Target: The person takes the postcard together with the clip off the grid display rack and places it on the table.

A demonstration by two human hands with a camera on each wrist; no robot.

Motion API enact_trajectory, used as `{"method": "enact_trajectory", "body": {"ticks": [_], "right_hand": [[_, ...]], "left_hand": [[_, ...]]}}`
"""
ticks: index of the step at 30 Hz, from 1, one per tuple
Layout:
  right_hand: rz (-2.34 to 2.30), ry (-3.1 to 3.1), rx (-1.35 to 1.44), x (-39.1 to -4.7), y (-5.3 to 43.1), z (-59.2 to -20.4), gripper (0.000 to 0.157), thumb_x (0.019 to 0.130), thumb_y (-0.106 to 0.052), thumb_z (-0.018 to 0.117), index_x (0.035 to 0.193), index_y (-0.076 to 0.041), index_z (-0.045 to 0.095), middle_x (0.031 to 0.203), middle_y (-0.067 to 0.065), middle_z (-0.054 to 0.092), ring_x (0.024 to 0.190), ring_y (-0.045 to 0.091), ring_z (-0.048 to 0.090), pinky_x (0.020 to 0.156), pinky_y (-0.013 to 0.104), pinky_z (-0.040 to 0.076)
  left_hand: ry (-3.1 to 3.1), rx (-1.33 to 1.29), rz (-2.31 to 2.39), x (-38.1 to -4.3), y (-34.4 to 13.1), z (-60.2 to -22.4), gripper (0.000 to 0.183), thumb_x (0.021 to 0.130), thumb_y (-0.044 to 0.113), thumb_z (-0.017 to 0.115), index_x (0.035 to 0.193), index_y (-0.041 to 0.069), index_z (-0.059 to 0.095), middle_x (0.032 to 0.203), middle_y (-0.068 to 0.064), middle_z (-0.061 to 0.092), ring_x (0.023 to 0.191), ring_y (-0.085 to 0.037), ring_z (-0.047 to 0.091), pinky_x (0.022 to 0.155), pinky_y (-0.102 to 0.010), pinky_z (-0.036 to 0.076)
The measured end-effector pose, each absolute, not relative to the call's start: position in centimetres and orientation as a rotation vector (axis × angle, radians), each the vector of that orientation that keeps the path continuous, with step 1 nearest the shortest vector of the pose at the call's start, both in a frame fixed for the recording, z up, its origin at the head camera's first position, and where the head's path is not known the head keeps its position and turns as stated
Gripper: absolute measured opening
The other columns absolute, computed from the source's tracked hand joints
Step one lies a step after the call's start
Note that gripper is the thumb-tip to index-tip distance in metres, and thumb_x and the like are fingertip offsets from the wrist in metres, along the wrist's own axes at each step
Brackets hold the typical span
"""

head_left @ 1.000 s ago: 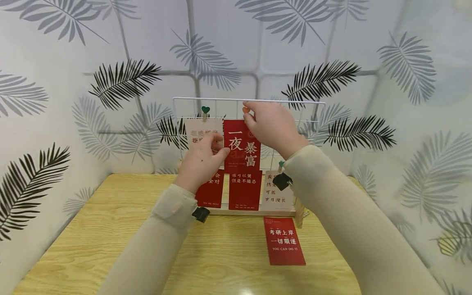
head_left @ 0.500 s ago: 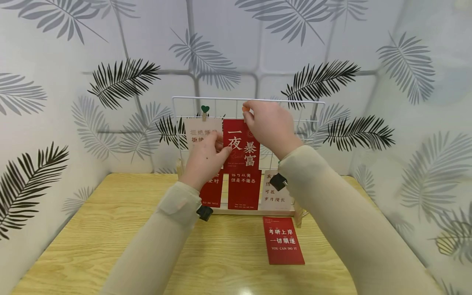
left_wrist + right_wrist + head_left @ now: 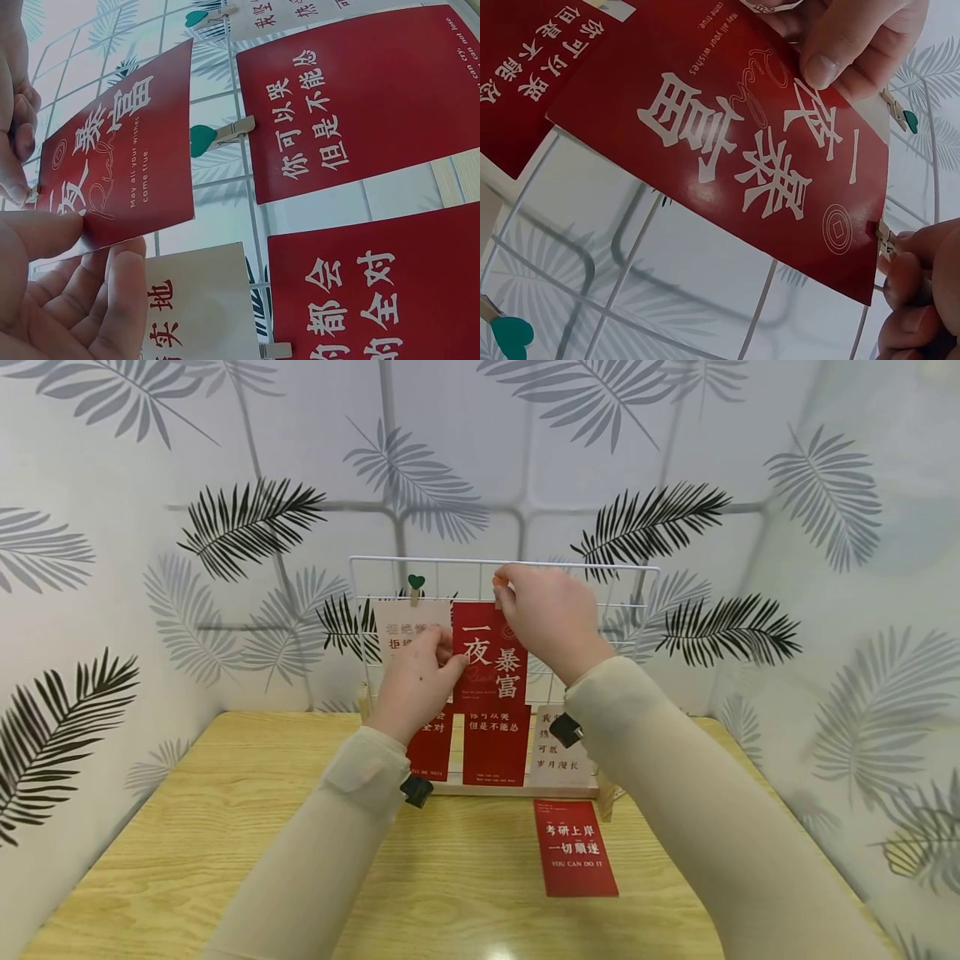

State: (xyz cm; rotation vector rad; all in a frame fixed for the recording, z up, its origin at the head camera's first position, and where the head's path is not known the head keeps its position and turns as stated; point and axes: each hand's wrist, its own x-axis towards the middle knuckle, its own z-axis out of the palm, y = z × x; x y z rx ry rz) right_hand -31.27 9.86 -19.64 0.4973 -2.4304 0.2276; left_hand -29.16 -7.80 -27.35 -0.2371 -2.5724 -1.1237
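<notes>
Right grip (image 3: 555, 614) pinches wooden clip (image 3: 886, 238) at top edge of held red card (image 3: 491, 672). Left grip (image 3: 416, 681) pinches same card's left side, thumb on front, other fingers behind. Card's up in front of white wire rack (image 3: 450, 560), just beside upper cream card (image 3: 408, 617) with green heart clip (image 3: 416, 582). Below: two lower red cards (image 3: 494, 753) plus lower cream card (image 3: 558, 774). Loose red card (image 3: 576, 881) lies flat on desk (image 3: 225, 843), near rack.

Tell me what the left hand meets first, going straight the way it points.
Past the red card the left hand pinches, probably the pale card or white wire grid behind; depth unclear.
</notes>
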Motion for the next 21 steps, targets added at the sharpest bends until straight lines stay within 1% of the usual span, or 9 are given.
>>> {"method": "enact_trajectory", "body": {"ticks": [5,14,21], "right_hand": [[0.244,-2.408,0.507,-31.47,9.89,-19.79,0.026,0.105,-0.03,0.054,0.121,-0.024,0.073,0.079,-0.002,0.071,0.058,0.019,0.057,0.047,0.036,0.044],[0.312,-2.405,0.517,-31.31,9.9,-20.03,0.025,0.104,-0.026,0.055,0.122,-0.022,0.073,0.091,-0.001,0.075,0.064,0.018,0.061,0.051,0.035,0.045],[0.37,-2.397,0.523,-31.3,9.9,-20.21,0.024,0.105,-0.027,0.056,0.121,-0.02,0.072,0.087,-0.001,0.074,0.059,0.017,0.057,0.051,0.033,0.042]], "left_hand": [[-2.566,-0.231,-1.133,-29.19,-7.82,-27.43,0.02,0.1,0.028,0.066,0.115,0.017,0.058,0.095,0.0,0.064,0.085,-0.021,0.06,0.076,-0.037,0.052],[-2.552,-0.219,-1.158,-29.28,-7.78,-27.58,0.015,0.101,0.026,0.065,0.112,0.018,0.058,0.093,0.0,0.063,0.084,-0.021,0.059,0.075,-0.036,0.05],[-2.536,-0.227,-1.147,-29.15,-7.93,-27.49,0.015,0.1,0.026,0.066,0.11,0.017,0.059,0.094,0.0,0.064,0.084,-0.02,0.059,0.075,-0.036,0.05]]}}
